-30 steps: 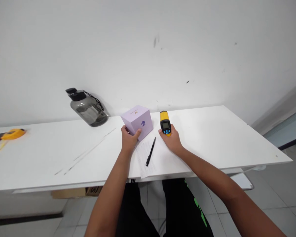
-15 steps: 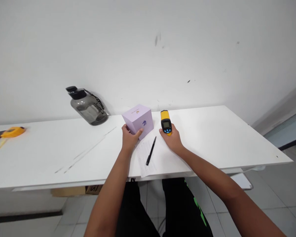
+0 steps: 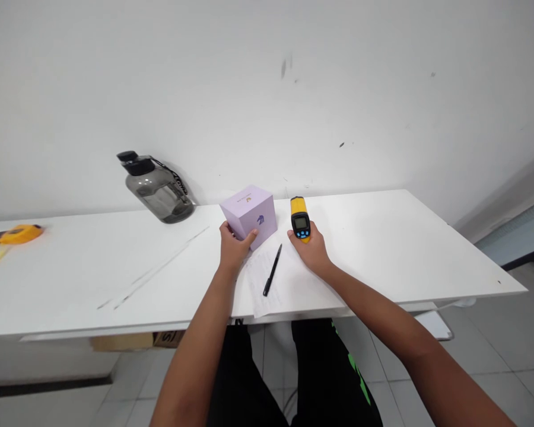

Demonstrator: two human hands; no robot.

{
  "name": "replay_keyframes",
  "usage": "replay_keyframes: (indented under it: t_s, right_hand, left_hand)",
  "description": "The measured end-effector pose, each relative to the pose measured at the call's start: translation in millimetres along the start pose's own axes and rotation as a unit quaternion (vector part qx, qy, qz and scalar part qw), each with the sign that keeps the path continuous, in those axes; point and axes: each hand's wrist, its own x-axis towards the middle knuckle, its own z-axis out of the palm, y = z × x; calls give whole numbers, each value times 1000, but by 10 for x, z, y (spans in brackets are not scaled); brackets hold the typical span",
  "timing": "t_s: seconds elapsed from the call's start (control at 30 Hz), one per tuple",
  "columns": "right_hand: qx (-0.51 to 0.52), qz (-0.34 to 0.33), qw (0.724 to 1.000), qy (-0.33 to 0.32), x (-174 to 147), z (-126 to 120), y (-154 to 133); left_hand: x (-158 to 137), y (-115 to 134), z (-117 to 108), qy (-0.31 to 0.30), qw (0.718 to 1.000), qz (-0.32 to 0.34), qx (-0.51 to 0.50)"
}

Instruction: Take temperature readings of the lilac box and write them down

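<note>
Both grips closed: left hand (image 3: 232, 252) clasps lilac box (image 3: 250, 215), right hand (image 3: 310, 252) yellow thermometer gun (image 3: 299, 218).

We are seeing the box (image 3: 250, 214) sitting on the table (image 3: 382, 237), the infrared thermometer (image 3: 300, 219) just right, the pen (image 3: 272, 270) lying in front on the paper (image 3: 285, 284), the water jug (image 3: 156, 190) behind left.

Both arms stretched forward — left hand (image 3: 232, 252) and right hand (image 3: 309, 252) curled, gripping
</note>
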Motion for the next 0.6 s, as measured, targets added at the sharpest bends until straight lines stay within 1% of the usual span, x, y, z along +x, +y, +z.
replay_keyframes:
  t_s: [0.47,0.53,0.6]
  right_hand:
    - [-20,-8,1000,-11,2,18,61]
    - [-40,-14,999,-12,21,14,77]
    - [-88,-32,996,2,83,-33,89]
  left_hand:
    - [-13,31,-1,-4,1000,-3,3]
    - [-15,34,0,-5,1000,-5,2]
    - [-19,38,2,-4,1000,-9,0]
